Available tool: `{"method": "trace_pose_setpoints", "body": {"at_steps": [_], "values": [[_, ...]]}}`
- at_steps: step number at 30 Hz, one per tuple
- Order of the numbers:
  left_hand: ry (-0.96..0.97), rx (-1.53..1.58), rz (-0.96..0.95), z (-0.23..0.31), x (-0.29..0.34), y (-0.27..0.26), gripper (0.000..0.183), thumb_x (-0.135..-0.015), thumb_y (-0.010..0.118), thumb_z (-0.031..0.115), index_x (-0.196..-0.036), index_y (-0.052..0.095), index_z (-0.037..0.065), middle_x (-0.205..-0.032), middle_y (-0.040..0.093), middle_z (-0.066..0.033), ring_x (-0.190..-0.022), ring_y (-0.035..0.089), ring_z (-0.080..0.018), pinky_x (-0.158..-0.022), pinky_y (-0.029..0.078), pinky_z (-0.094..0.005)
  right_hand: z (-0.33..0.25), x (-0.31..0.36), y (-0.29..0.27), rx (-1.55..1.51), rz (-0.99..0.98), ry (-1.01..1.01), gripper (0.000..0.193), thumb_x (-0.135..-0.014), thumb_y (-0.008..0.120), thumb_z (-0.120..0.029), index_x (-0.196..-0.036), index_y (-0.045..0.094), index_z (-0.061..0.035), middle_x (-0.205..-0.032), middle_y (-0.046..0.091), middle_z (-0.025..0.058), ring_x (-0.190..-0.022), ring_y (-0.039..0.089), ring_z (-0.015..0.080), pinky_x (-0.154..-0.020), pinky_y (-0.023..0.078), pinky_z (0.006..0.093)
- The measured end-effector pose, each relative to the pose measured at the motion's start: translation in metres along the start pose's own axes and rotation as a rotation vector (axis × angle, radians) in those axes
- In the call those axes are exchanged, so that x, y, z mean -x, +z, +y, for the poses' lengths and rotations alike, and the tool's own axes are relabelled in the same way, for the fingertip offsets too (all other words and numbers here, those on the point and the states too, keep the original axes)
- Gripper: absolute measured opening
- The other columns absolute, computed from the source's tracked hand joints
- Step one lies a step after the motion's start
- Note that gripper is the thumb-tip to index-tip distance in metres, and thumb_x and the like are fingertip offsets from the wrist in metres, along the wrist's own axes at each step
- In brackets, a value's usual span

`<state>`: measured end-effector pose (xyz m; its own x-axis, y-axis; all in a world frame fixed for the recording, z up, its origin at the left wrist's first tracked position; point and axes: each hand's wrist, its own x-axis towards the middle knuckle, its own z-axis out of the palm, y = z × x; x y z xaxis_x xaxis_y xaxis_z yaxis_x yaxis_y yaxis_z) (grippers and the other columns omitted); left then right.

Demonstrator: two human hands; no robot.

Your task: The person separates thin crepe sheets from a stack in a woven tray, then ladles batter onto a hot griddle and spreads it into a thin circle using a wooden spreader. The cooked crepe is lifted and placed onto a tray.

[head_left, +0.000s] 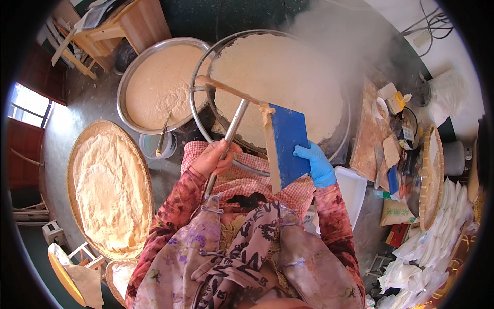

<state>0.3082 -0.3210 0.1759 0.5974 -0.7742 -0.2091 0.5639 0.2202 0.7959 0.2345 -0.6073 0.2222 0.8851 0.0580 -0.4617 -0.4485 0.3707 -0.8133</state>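
Note:
My left hand point(213, 158), bare, is closed round the metal handle of a T-shaped batter spreader point(234, 123). Its long wooden blade points toward the griddle. In a blue glove, my right hand point(315, 164) grips the side of a flat blue board scraper point(288, 141) with a pale edge. A lump of batter point(266, 109) clings where the blade's end meets the scraper's corner. Beyond both tools lies a large round griddle with a metal ring point(193, 103) about it. A thin pale sheet of batter point(272, 77) covers its surface, and steam hides the far right part.
A wide metal basin point(122, 95) of batter, with a stick-like utensil point(163, 135) in it, stands left of the griddle. A round woven tray point(72, 170) holding flat pale sheets is at the left. A cluttered wooden board point(364, 139) and white bags point(429, 234) are on the right.

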Motion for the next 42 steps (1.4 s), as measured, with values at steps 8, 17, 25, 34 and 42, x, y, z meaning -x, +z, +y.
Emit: {"method": "trace_pose_setpoints", "body": {"at_steps": [8, 17, 25, 34, 42], "values": [[-0.034, 0.021, 0.027, 0.003, -0.008, 0.008, 0.046, -0.096, 0.03, 0.041, -0.102, 0.052, 0.001, -0.048, 0.031, 0.0048, -0.034, 0.028, -0.0059, -0.033, 0.026, -0.0215, 0.005, 0.029, -0.052, -0.155, 0.201, -0.152, 0.041, -0.077, 0.062, -0.012, -0.113, 0.052, 0.0037, -0.098, 0.061, 0.0078, -0.084, 0.06, 0.0161, -0.074, 0.049, 0.0274], [0.093, 0.04, 0.198, 0.004, 0.003, -0.002, 0.028, -0.094, 0.043, 0.026, -0.102, 0.051, 0.0, -0.048, 0.031, 0.0047, -0.033, 0.028, -0.0054, -0.032, 0.024, -0.0208, 0.052, 0.056, -0.146, -0.347, 0.415, -0.21, 0.042, -0.077, 0.063, -0.009, -0.116, 0.051, 0.0003, -0.101, 0.061, 0.0087, -0.086, 0.061, 0.0187, -0.077, 0.051, 0.0318], [0.061, -0.069, 0.326, 0.004, -0.013, 0.014, 0.029, -0.095, 0.041, 0.028, -0.101, 0.051, 0.002, -0.05, 0.031, 0.005, -0.033, 0.028, -0.0051, -0.032, 0.025, -0.0198, 0.036, 0.046, -0.149, -0.107, 0.442, -0.262, 0.039, -0.076, 0.062, -0.006, -0.113, 0.053, -0.0005, -0.103, 0.061, 0.0071, -0.088, 0.061, 0.019, -0.077, 0.05, 0.0312], [-0.065, -0.098, 0.047, -0.012, -0.046, 0.059, 0.041, -0.096, 0.033, 0.038, -0.094, 0.052, 0.001, -0.048, 0.034, 0.0035, -0.035, 0.031, -0.0064, -0.034, 0.028, -0.0211, 0.019, -0.002, 0.016, 0.792, 0.613, -0.851, 0.043, -0.078, 0.053, 0.002, -0.12, 0.048, 0.001, -0.11, 0.057, 0.0205, -0.099, 0.057, 0.0313, -0.086, 0.044, 0.0344], [-0.035, 0.038, 0.045, -0.016, -0.017, 0.056, 0.038, -0.096, 0.034, 0.037, -0.09, 0.053, 0.004, -0.046, 0.031, 0.0029, -0.033, 0.029, -0.0083, -0.033, 0.027, -0.0231, 0.059, -0.003, 0.067, 0.734, 0.47, -0.876, 0.04, -0.079, 0.045, 0.009, -0.118, 0.048, 0.0043, -0.104, 0.057, 0.0216, -0.096, 0.057, 0.0313, -0.083, 0.042, 0.0299]]}}
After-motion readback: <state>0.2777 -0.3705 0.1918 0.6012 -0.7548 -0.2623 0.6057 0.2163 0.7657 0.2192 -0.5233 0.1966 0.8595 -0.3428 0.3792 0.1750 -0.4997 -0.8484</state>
